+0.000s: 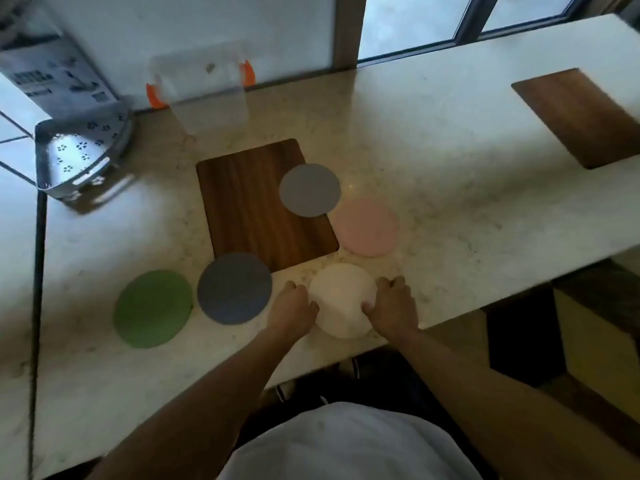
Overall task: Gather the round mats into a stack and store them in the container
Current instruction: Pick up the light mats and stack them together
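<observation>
Several round mats lie spread on the marble counter (pixel 433 140). A white mat (pixel 341 299) sits near the front edge, with my left hand (pixel 294 306) against its left rim and my right hand (pixel 393 304) against its right rim, thumb on its surface. Whether the mat is lifted I cannot tell. A dark blue-grey mat (pixel 234 288) and a green mat (pixel 153 309) lie to the left. A grey mat (pixel 309 190) overlaps a brown board; a pink mat (pixel 367 226) lies just right of it. A clear container (pixel 204 91) with orange clips stands at the back.
A brown wooden board (pixel 249 209) lies mid-counter, and another brown board (pixel 585 116) at the far right. A perforated metal rack (pixel 81 157) stands at the left beside a printed box (pixel 52 74). Windows run behind the counter.
</observation>
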`<state>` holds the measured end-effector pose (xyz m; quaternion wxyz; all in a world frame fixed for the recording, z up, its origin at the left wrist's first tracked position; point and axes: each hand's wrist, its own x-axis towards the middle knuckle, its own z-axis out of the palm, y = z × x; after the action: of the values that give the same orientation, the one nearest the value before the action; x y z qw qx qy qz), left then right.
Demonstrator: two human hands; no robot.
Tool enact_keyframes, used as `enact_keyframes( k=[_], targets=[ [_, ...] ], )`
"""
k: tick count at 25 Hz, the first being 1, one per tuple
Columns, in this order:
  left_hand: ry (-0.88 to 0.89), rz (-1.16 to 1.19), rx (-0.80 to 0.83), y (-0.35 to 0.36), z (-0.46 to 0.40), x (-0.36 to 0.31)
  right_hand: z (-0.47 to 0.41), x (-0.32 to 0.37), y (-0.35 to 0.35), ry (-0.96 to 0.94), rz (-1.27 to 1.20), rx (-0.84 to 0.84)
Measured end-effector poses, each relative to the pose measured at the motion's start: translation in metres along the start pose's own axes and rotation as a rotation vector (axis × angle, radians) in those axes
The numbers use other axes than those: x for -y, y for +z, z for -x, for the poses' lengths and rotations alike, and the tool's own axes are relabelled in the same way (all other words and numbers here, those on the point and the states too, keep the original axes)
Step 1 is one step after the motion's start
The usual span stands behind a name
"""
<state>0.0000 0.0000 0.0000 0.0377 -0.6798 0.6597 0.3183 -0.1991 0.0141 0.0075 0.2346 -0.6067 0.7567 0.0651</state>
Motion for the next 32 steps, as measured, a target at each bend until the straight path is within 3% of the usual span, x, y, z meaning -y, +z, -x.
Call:
enact_keyframes(
  k=[7,15,21,32],
  targets=[
    [0.044,0.088,-0.043,0.013,0.006,0.002,0.005,0.008,0.019,0.128,-0.245,-0.061],
    [-0.230,0.466,-0.140,0.005,-0.004,0.004,-0.002,-0.001,0.025,0.269,-0.585,-0.205],
    [-0.283,0.589,-0.158,-0.003,-0.024,-0.003,-0.032,-0.024,-0.002,0.117,-0.803,-0.183],
    [-0.372,0.658,-0.291,-0.028,-0.111,-0.072,-0.166,-0.045,-0.065,-0.058,-0.701,-0.223]
  ],
)
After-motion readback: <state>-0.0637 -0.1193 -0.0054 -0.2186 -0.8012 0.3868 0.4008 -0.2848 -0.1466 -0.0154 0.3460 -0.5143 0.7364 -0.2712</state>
